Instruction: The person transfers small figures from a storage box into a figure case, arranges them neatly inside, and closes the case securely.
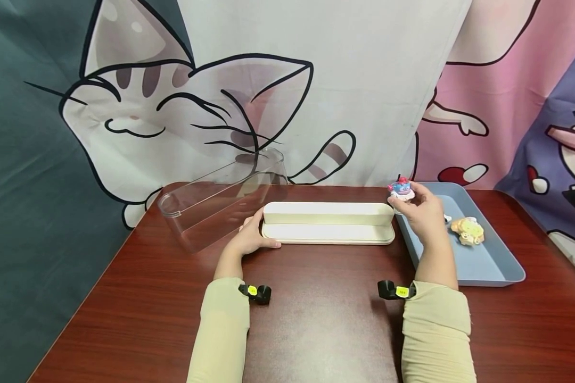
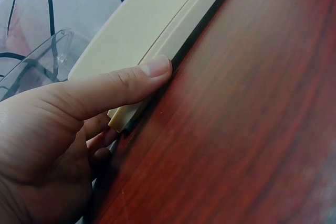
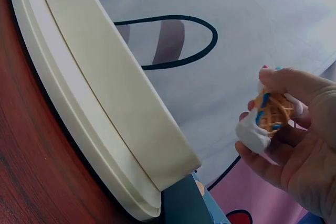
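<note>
My left hand [image 1: 250,235] grips the left end of a long cream two-step display base [image 1: 328,234]. In the left wrist view its thumb [image 2: 157,66] lies along the base's front edge, while the other fingers are partly hidden behind the end. A small figurine [image 1: 401,189], blue and white with a red top, is pinched in my right hand [image 1: 424,213], raised near the base's right end. The right wrist view shows the figurine's orange waffle-patterned side [image 3: 274,113] and a white lower part.
A clear plastic cover [image 1: 220,207] stands at the back left, behind the left hand. To the right lies a blue-grey tray [image 1: 489,268] holding a yellow-and-tan figurine [image 1: 468,231] and a small white piece partly hidden by the right wrist. A cat-printed curtain [image 1: 364,80] hangs behind the table.
</note>
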`<state>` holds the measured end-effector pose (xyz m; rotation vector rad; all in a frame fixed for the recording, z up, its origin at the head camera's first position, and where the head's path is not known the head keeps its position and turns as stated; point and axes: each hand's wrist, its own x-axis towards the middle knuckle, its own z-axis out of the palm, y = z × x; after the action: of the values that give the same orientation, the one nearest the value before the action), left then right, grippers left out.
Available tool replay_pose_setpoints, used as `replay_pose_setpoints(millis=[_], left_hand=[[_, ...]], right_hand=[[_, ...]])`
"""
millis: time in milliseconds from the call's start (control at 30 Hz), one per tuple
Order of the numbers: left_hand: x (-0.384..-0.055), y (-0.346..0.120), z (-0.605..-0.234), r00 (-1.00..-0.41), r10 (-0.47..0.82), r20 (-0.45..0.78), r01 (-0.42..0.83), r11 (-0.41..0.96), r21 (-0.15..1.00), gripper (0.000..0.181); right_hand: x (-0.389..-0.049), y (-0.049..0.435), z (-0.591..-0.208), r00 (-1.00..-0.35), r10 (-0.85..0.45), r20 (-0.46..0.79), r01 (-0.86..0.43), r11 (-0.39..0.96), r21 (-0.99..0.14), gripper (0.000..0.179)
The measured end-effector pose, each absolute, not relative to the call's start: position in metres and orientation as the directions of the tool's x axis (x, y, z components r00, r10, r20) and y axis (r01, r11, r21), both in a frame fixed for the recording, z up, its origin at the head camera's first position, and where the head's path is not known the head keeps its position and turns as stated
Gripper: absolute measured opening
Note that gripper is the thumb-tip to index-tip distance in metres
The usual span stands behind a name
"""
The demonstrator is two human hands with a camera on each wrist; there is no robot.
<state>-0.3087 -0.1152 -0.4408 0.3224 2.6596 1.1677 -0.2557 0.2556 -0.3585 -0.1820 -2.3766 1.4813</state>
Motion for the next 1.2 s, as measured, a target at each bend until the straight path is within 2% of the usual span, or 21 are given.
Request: replay_pose_setpoints(millis=[200,533,733,967,1200], left_hand=[[-0.309,-0.116,-0.441,-0.953,0.282,-0.113,0.107,0.661,0.743,0.111],[-0.311,-0.117,-0.442,-0.953,0.284,-0.104,0.114,0.656,0.746,0.111],[-0.311,-0.117,-0.441,-0.954,0.279,-0.107,0.108,0.657,0.746,0.111],[-0.31,-0.117,-0.44,-0.954,0.28,-0.104,0.114,0.666,0.737,0.11],[-0.309,-0.114,-0.441,-0.954,0.275,-0.116,0.101,0.662,0.742,0.11]], right_hand=[[-0.26,0.249,-0.362,-0.952,0.182,0.245,-0.204,0.22,-0.954,0.041],[-0.257,0.245,-0.359,-0.933,0.154,0.326,-0.334,-0.03,-0.942,0.037],[-0.257,0.244,-0.356,-0.918,0.239,0.316,-0.323,0.007,-0.946,0.049],[-0.258,0.237,-0.349,-0.905,0.346,0.246,-0.244,0.05,-0.968,0.052],[-0.258,0.228,-0.345,-0.907,0.335,0.254,-0.204,0.178,-0.963,0.049]])
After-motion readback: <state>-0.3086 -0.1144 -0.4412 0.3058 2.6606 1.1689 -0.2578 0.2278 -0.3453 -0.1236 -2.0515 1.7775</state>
